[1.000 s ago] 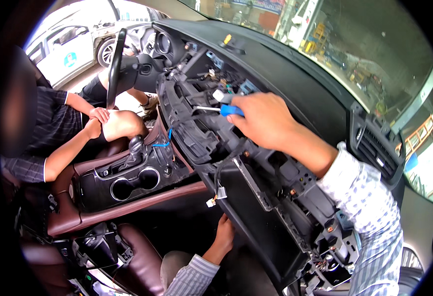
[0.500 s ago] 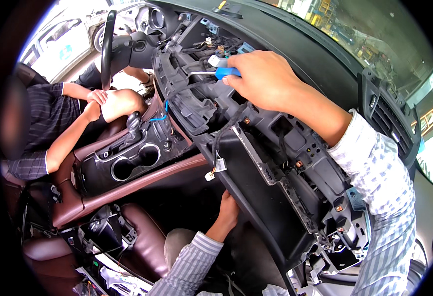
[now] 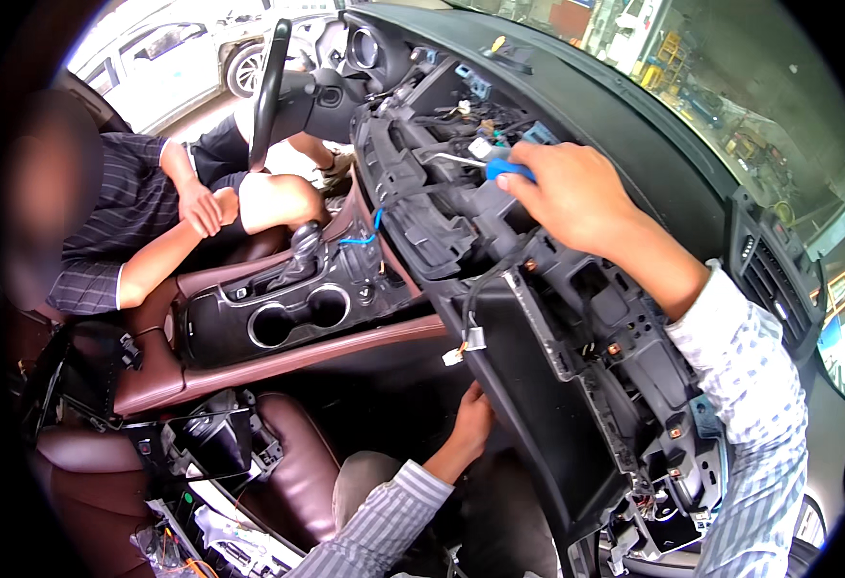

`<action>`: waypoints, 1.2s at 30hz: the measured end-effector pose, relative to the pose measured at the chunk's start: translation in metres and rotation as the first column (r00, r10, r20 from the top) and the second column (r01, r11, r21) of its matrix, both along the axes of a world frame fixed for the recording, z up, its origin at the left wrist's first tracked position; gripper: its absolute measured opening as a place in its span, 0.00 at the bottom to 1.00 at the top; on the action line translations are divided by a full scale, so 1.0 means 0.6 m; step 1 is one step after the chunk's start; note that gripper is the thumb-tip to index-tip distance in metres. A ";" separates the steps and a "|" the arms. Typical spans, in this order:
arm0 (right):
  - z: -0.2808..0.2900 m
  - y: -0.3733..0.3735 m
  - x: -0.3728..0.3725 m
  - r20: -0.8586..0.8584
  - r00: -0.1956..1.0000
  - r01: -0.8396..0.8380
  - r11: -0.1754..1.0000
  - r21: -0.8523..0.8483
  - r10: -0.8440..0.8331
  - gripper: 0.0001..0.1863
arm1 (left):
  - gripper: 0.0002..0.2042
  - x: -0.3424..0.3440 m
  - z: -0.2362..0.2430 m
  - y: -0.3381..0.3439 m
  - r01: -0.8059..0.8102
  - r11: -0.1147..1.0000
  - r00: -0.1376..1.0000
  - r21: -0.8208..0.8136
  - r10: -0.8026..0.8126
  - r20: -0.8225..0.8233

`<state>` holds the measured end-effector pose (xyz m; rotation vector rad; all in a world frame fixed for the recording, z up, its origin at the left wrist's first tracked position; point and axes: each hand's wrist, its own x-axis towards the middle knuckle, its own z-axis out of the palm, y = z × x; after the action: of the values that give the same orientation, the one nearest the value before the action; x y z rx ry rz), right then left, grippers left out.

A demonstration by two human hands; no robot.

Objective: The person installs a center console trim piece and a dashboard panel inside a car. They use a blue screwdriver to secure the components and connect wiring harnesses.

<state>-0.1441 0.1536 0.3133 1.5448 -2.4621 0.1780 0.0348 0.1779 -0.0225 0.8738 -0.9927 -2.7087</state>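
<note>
My right hand (image 3: 576,197) is closed around the blue handle of a tool (image 3: 511,170). The tool's thin metal shaft, which looks bent at its end, points left over the black inner frame of a stripped dashboard (image 3: 432,236). A pale connector (image 3: 485,149) shows just beyond the handle. Lower down, my left hand (image 3: 473,424) reaches up to the near edge of a black dashboard panel (image 3: 547,424); its fingers are mostly hidden behind that edge. A wiring lead with a white plug (image 3: 453,357) hangs close above this hand.
Another person (image 3: 138,222) sits at the left, beside the steering wheel (image 3: 270,96). Between us runs the centre console (image 3: 215,323) with a gear lever (image 3: 305,246). Loose car parts (image 3: 215,443) lie on the brown seat. An air vent (image 3: 774,275) stands at the right.
The whole view has shifted, so the car's interior appears farther right. My right hand still grips the blue-handled tool, and its shaft has tilted. My left hand stays at the panel's edge.
</note>
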 end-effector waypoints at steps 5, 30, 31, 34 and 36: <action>0.003 0.003 -0.002 0.041 0.998 0.037 0.999 0.014 -0.037 0.17 | 0.16 -0.005 0.034 0.002 -0.029 1.000 1.000 0.005 0.029 0.004; -0.005 -0.002 -0.007 -0.018 1.000 -0.002 1.000 -0.021 0.001 0.18 | 0.12 0.000 -0.038 0.012 -0.115 0.993 0.992 -0.035 0.117 0.049; -0.001 0.007 -0.015 -0.016 1.000 0.027 0.999 0.036 -0.027 0.19 | 0.11 -0.022 0.023 0.022 -0.098 0.991 0.995 0.095 0.094 0.045; -0.008 -0.007 -0.011 -0.042 0.999 -0.026 1.000 0.001 0.026 0.19 | 0.12 0.000 0.019 0.002 -0.059 0.998 0.998 0.009 0.059 -0.027; -0.010 0.004 -0.023 -0.060 0.998 -0.036 0.998 -0.041 0.034 0.19 | 0.14 -0.010 0.022 0.012 -0.073 0.997 0.997 0.010 0.073 -0.018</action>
<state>-0.1580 0.1558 0.3075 1.5539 -2.3721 0.1867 0.0289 0.1851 -0.0092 0.8674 -0.9267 -2.6579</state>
